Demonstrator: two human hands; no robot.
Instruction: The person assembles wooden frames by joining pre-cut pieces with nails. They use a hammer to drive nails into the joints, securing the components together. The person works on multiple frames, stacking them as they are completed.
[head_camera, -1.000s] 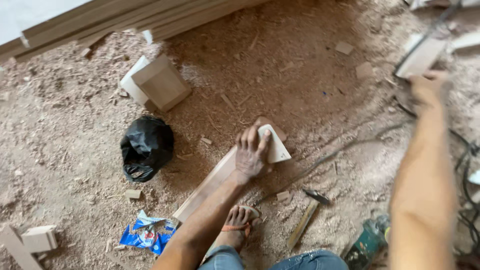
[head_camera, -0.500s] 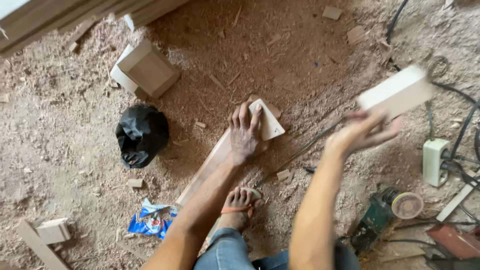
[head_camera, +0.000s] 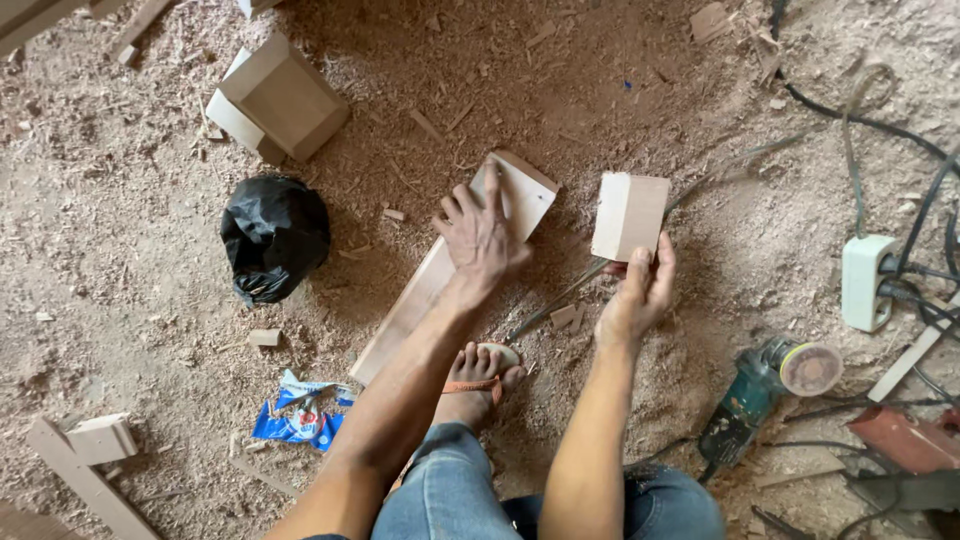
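Pressing flat with spread fingers, the left hand (head_camera: 482, 240) is pinning a long wooden board (head_camera: 450, 265) to the sawdust floor (head_camera: 130, 250) at mid-frame. Just right of it, the right hand (head_camera: 637, 290) is pinching a small pale wood block (head_camera: 629, 215) by its lower edge. The block is looking light, stiff and dusty, safest gripped across its faces.
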